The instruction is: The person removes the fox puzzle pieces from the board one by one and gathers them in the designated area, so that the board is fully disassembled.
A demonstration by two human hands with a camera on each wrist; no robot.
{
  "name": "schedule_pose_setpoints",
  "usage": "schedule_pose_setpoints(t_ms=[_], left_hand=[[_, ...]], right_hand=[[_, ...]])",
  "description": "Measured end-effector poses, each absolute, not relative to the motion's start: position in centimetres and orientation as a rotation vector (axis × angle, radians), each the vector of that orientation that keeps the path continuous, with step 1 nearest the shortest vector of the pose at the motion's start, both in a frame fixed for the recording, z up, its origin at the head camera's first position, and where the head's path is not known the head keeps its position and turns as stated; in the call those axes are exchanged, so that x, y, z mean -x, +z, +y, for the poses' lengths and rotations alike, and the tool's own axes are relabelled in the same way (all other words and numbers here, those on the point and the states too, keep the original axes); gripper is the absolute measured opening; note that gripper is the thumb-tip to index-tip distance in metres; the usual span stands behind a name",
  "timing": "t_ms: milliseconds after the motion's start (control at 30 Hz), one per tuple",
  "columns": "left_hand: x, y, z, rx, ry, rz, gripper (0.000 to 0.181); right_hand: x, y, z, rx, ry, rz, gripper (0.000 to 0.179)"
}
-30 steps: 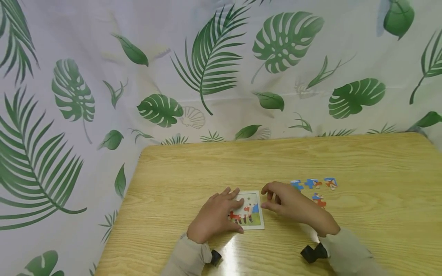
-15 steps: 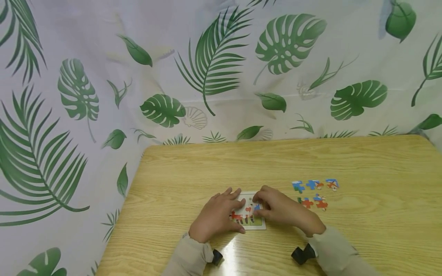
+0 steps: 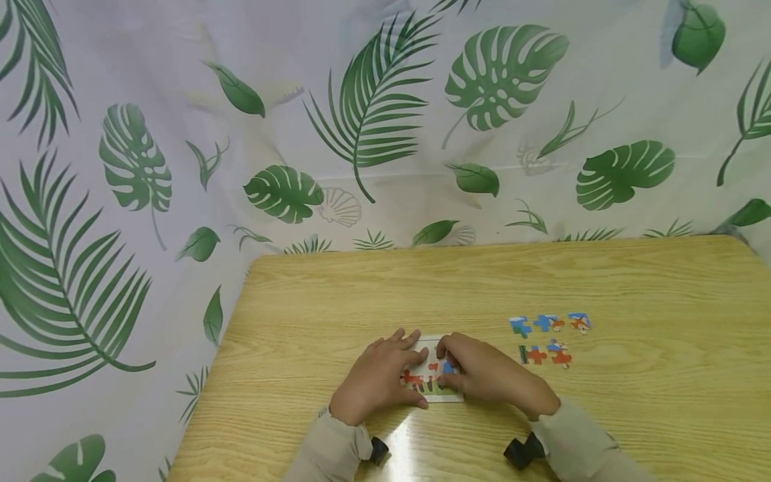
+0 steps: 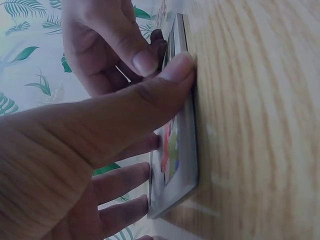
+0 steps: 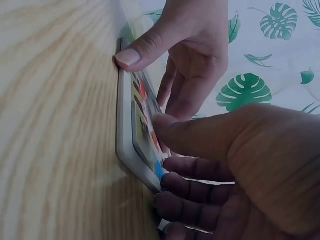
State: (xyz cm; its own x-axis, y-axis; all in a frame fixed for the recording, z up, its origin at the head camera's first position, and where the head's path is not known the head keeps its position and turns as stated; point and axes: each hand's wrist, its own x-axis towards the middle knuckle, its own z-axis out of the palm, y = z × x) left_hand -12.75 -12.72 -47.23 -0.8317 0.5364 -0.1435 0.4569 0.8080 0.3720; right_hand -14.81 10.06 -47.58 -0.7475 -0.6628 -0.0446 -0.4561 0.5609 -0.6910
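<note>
A small white-bordered puzzle board (image 3: pixel 447 399) lies on the table, partly filled with red, green and blue picture pieces. My left hand (image 3: pixel 373 376) rests over its left side with fingers spread. In the left wrist view, its thumb (image 4: pixel 150 97) presses along the board's near edge. My right hand (image 3: pixel 496 376) is over the board's right side, fingers curled. In the right wrist view, the thumb (image 5: pixel 192 132) meets the face of a puzzle piece (image 5: pixel 142 131), with fingertips close by the blue part at the right edge. Both hands hide much of the picture.
Several loose blue and red puzzle pieces (image 3: pixel 546 323) lie in two rows right of the board, the lower row including a red puzzle piece (image 3: pixel 536 355). Behind the wooden table (image 3: pixel 373 288) hangs a leaf-printed white cloth (image 3: pixel 397 214).
My right hand has moved left from beside the board onto its right side, uncovering loose pieces in the lower row. The left hand stays in place on the board.
</note>
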Motion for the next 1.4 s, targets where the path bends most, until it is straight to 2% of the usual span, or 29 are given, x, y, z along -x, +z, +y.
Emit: schedule_pose_setpoints(t_ms=[367,667,933,1400], left_hand=[[12.6,-47.6,-12.6,-0.766,0.498,2.753,0.084],[12.6,-47.4,-12.7,-0.754,0.511,2.747,0.085],[12.7,-47.7,-12.9,-0.756,0.492,2.76,0.085],[13.0,-47.8,-12.9,-0.792,0.482,2.762,0.086]], right_hand=[[15.1,-48.0,9.4,0.844,-0.999,2.523,0.03],[15.5,-48.4,9.3,0.875,-1.067,2.469,0.03],[15.7,-48.5,9.3,0.934,-1.056,2.464,0.019],[16.6,-48.1,9.7,1.001,-1.016,2.41,0.018]])
